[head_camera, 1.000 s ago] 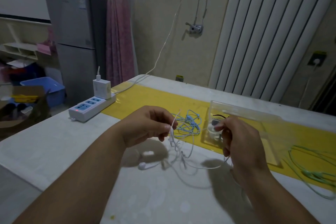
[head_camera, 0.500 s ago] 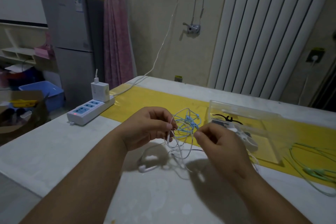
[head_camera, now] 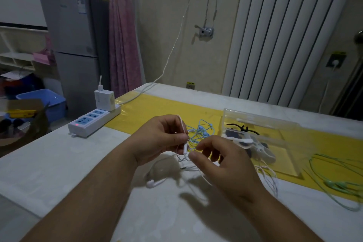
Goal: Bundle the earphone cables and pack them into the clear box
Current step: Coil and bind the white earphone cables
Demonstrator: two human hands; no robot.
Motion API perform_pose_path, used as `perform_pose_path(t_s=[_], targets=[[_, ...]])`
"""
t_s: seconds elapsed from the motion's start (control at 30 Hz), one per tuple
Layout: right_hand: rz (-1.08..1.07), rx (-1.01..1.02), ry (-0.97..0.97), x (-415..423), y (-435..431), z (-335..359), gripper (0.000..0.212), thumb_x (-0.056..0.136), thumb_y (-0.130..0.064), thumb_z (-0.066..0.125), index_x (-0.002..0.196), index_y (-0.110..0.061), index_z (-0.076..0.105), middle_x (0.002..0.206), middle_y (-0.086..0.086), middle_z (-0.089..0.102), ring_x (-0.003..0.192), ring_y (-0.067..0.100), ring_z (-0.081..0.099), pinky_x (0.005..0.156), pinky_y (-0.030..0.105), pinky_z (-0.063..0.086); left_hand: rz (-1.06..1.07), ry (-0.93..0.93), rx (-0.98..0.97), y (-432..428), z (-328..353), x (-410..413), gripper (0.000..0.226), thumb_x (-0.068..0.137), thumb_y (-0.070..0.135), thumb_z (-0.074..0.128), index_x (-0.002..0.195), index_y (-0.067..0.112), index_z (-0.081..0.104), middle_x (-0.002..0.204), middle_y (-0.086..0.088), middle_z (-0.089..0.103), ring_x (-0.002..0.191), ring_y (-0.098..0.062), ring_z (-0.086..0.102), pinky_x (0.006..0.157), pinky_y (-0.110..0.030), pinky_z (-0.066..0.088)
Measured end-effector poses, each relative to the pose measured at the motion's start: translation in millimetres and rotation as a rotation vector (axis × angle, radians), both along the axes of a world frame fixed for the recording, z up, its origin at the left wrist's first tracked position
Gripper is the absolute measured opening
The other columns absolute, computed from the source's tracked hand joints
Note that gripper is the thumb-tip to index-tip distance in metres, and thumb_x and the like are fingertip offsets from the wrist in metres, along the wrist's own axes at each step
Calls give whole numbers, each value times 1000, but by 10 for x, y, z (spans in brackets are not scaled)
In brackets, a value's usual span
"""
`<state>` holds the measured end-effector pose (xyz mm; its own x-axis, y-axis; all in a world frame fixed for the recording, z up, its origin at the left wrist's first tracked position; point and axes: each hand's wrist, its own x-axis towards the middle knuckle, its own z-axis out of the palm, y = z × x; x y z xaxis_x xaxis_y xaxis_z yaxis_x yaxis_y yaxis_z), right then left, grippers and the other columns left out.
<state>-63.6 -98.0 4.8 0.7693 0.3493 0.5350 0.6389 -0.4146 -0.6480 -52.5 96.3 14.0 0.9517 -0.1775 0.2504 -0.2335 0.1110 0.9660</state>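
Right hand (head_camera: 222,165) shifted toward left hand (head_camera: 161,139); both pinch white earphone cable (head_camera: 185,147).

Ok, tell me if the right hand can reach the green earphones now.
Probably yes: the green earphones lie uncovered right of the clear box, but the right hand pinches white cable.
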Motion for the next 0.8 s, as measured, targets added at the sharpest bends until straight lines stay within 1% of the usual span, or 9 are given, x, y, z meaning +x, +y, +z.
perform_pose_path(t_s=[0.07,0.13,0.23,0.33,0.4,0.47,0.57,0.67,0.8], targets=[[-34,21,73,13,10,-2,28,70,-59,62,82,-33,63,81,-20,63,66,5,54,57,14,39,-2,6,-15,-8,-3,6,9,72,-5,63,74,3,60,75,-20,59,56,-24,60,55,-30,53],[-42,23,119,21,7,-8,24,70,-53,63,84,-34,63,82,-23,64,63,4,54,56,13,39,-36,8,-20,-10,-10,4,12,72,-6,62,75,6,64,77,-20,61,59,-25,62,57,-31,54],[-37,-22,125,21,1,-11,10,75,-36,73,73,-31,65,71,-22,64,58,2,54,54,13,38,-91,3,-10,-10,-21,-7,16,73,-9,62,80,5,64,80,-17,65,65,-24,65,60,-31,55],[-52,17,148,42,-12,-29,16,78,-20,74,66,-25,64,59,-18,59,54,3,50,52,14,36,-120,2,-15,-14,-22,-4,24,73,-10,62,92,4,61,83,-11,67,67,-22,65,60,-31,55],[-49,109,189,60,-18,-32,15,79,-20,73,68,-23,65,59,-11,59,53,4,49,55,22,40,-100,8,-17,-4,-22,8,31,72,-9,63,100,5,62,86,-10,65,66,-21,64,59,-31,53],[-38,203,242,70,-22,-26,9,77,-26,72,71,-24,66,60,-7,61,55,7,51,56,27,42,-64,1,7,9,-19,11,35,71,-7,64,104,6,62,87,-7,64,64,-19,61,54,-28,49],[-29,236,270,65,-27,-12,14,79,-18,74,70,-21,65,61,-4,61,56,8,52,57,26,43,-50,6,23,18,-10,4,36,70,-6,65,103,9,66,88,-4,63,60,-14,54,49,-24,42],[-20,259,291,42,-24,8,14,78,-14,75,70,-18,64,65,6,64,57,10,53,57,26,43,-63,26,15,15,-5,-8,29,72,-3,63,96,10,72,86,-6,63,56,-14,50,50,-24,42],[-43,292,305,50,-38,12,16,77,-14,77,70,-18,63,65,7,66,57,12,54,58,31,45,-71,81,-57,11,3,-7,25,74,0,59,93,3,75,82,-12,69,66,-19,62,58,-29,52]])
